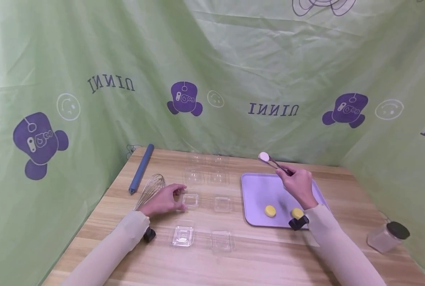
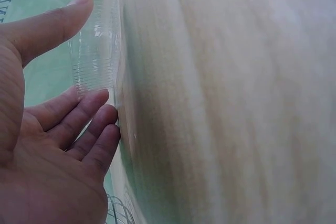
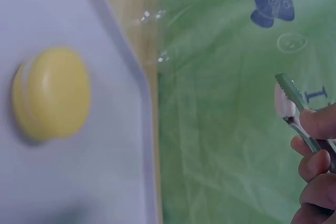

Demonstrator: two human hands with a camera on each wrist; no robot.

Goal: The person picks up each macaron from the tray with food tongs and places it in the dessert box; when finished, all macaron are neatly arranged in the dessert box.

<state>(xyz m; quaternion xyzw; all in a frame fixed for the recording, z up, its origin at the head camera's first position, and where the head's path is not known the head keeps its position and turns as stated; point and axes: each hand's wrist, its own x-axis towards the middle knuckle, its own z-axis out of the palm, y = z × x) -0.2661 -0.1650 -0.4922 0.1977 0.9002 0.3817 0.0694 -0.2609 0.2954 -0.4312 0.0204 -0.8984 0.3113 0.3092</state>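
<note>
1. A pair of slim dark tongs with serrated tips (image 3: 294,94) is held in the right hand (image 1: 298,184), and a small, round, pale pink macaron (image 1: 264,157) is pinched at the tips. The macaron is held up in the air, seen past the far edge of the flat, rounded purple tray (image 1: 259,190).
2. The left hand (image 1: 165,200) is held wide, thumb and fingers parted about a small, square, clear plastic container (image 1: 190,200) on the wooden desk (image 1: 255,254). Whether the container is touched cannot be told.
3. Two round yellow macarons (image 1: 270,211) are left lying on the tray, beneath the right forearm and wrist.
4. The pale macaron could be dropped or spun, since only its sides are caught between narrow tips; it could be dented if the tongs were squeezed harder.
5. A yellow macaron could be knocked if the right wrist were lowered, as the black wrist strap (image 1: 298,223) is seen close beside one.
6. The container, being apparently light, could be slid or tipped by an uneven push from the left fingers.
7. The wire whisk (image 1: 151,190), seen just beside the left hand, could be nudged by a backward sweep.
</note>
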